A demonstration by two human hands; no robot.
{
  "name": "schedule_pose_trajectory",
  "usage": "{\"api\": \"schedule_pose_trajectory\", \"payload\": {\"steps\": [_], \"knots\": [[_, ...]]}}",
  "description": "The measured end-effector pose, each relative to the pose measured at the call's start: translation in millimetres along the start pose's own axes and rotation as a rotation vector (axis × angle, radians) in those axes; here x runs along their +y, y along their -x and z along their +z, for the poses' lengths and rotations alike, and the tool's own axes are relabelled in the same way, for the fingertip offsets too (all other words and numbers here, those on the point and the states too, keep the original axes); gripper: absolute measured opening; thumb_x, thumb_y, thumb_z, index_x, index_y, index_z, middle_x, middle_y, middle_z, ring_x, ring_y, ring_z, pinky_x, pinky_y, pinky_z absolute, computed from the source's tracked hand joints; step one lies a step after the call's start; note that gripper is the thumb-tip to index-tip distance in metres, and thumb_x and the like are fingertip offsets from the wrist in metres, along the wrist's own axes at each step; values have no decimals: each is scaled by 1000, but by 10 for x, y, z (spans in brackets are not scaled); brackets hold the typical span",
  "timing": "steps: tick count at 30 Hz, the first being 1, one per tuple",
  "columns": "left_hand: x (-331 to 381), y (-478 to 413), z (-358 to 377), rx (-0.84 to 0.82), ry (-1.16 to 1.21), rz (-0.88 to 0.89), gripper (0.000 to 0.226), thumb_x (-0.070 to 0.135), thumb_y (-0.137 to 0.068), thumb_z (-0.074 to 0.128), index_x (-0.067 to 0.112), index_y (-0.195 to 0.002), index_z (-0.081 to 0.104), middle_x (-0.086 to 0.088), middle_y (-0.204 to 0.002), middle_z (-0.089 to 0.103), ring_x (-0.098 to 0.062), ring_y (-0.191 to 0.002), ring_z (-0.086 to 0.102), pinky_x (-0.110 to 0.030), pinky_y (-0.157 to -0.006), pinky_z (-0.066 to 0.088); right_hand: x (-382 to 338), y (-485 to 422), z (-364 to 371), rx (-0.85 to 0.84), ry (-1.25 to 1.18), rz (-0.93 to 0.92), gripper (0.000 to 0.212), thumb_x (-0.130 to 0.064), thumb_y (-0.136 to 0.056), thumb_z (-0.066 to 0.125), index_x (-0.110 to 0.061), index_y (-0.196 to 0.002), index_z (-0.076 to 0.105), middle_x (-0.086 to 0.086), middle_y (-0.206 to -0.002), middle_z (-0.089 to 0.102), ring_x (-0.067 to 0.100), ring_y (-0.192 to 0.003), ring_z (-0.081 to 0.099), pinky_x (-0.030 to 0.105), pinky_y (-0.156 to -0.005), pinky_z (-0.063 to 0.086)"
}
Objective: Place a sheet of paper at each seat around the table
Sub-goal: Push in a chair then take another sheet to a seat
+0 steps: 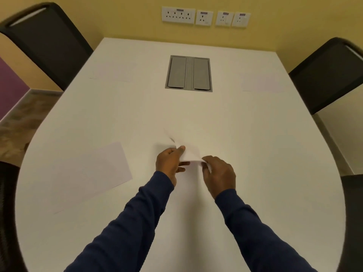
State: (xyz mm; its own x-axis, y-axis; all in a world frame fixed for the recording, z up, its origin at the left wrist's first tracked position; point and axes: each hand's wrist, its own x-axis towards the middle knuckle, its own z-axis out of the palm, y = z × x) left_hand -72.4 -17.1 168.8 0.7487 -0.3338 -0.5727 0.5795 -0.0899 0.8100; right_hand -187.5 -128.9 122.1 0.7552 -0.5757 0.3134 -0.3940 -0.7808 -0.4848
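Observation:
A white sheet of paper (pixel 191 148) is lifted at its near edge in the middle of the white table (pixel 255 154). My left hand (pixel 170 163) pinches its near left part, thumb on top. My right hand (pixel 220 173) pinches its near right corner. Three other sheets lie flat: one at the near left (pixel 92 177), one at the far left (pixel 114 72), and one at the far right (pixel 261 83). The held sheet's far edge blends with the tabletop.
Dark chairs stand at the far left (pixel 49 40), far right (pixel 332 73), near left (pixel 7 213) and near right (pixel 353 213). A grey cable hatch (pixel 189 73) is set in the table's middle. Wall sockets (pixel 204 16) line the yellow wall.

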Motion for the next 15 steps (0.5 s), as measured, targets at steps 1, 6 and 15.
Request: {"api": "schedule_pose_trajectory", "payload": {"steps": [1,6,15], "knots": [[40,95,-32,-18,21,15,30,39,-92,66,9,-95,66,-8,-90,72,-24,-74,71,-38,-69,55,-52,17,-146,1,-1,14,10,-18,-91,62,-17,-96,71,-2,-81,69,22,-67,63,35,-64,54],[24,351,-301,119,64,132,57,65,-84,61,14,-110,61,-4,-108,66,-21,-94,63,-35,-77,48,-201,173,-836,7,-115,123,10,-22,-96,59,-22,-94,69,-10,-81,63,12,-71,55,22,-59,37],[-455,412,-509,-47,-138,132,97,74,-67,70,24,-144,39,6,-129,52,-17,-120,50,-39,-106,38,79,606,-1780,108,-616,460,5,-29,-93,69,-27,-89,71,-8,-85,74,16,-77,69,29,-65,56]]}}
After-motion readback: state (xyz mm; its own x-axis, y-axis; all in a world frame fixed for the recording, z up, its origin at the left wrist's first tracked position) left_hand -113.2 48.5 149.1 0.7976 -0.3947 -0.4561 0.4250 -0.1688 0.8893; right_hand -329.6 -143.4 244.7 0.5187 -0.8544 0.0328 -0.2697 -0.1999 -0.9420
